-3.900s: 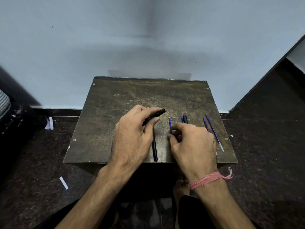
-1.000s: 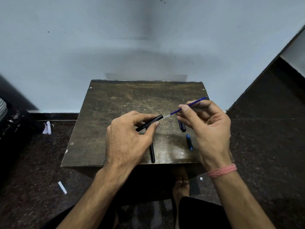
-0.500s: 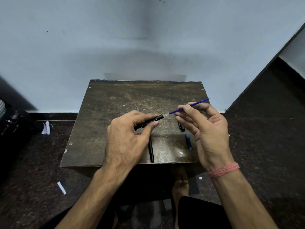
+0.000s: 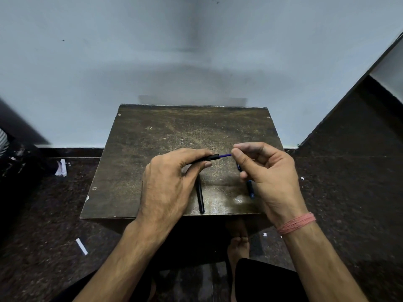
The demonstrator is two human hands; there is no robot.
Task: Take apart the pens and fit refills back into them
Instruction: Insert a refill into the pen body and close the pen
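Over the bench (image 4: 139, 162), left hand (image 4: 172, 184) grips the barrel (image 4: 209, 158); right hand (image 4: 268, 171) has pushed the refill (image 4: 225, 155) nearly home, probably pinched.

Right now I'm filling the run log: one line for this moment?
step: refill insertion | left hand: black pen barrel | right hand: thin blue refill, partly in

head cam | worn on head | faces forward and down | close over small table (image 4: 152, 136) against wall
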